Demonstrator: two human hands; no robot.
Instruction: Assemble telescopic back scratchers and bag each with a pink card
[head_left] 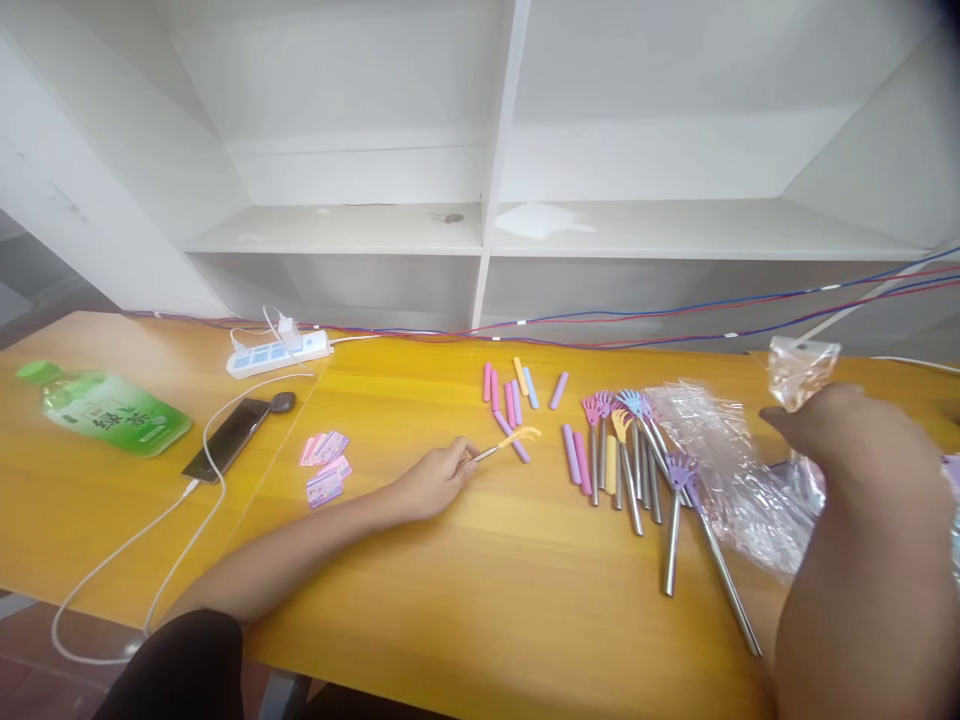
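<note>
My left hand (442,480) is closed on the metal rod of a yellow claw-ended stick (517,438), near the middle of the table. On the right, my right hand (847,430) is raised beside a clear plastic bag (801,370); its fingers are mostly hidden and blurred. Between the hands lie several hand-shaped scratchers with metal rods, among them a purple one (680,475) and a yellow one (621,424). Pink, purple, yellow and blue tubes, such as a yellow tube (520,375), lie behind and beside them. Crumpled clear wrappers (720,450) sit right of the scratchers.
A green bottle (112,410), a phone (227,440) with a white cable, and small printed cards (326,465) lie on the left of the table (450,620). Behind them is a power strip (277,353). Cables run along the back, below white shelves (675,230).
</note>
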